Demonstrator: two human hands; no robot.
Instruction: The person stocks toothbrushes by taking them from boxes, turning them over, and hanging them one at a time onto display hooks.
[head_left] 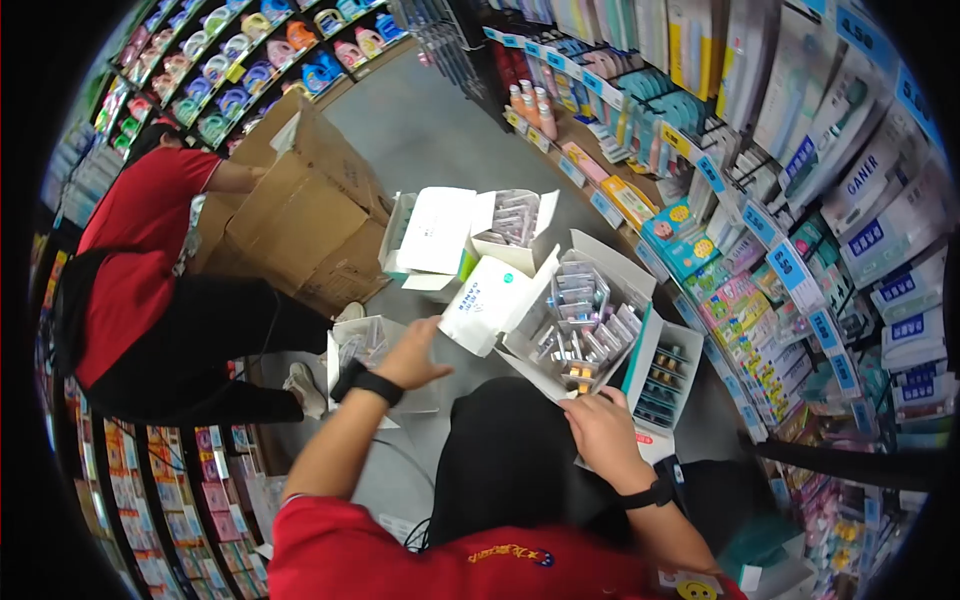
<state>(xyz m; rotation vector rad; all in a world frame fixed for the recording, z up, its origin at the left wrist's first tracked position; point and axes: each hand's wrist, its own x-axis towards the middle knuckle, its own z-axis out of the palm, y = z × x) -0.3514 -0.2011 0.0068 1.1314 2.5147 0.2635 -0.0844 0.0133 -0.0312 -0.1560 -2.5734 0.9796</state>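
My left hand (410,356) is held open in the air, fingers spread, just below the white flap of a box and right of a low open box (362,345). My right hand (598,425) touches the near edge of a large open white box (520,352) filled with small clear packs (590,305); its fingers are bent and what they hold, if anything, is hidden. A teal and white box (668,375) of dark packs stands to its right. Behind are a white box with its lid over it (438,228) and an open box of packs (515,218).
A co-worker in a red top (150,240) leans over a big cardboard box (305,205) at the left. Hanging goods and price tags fill the shelves (790,265) at the right. Detergent bottles line the shelves (235,70) at the back. Grey floor (430,115) shows between them.
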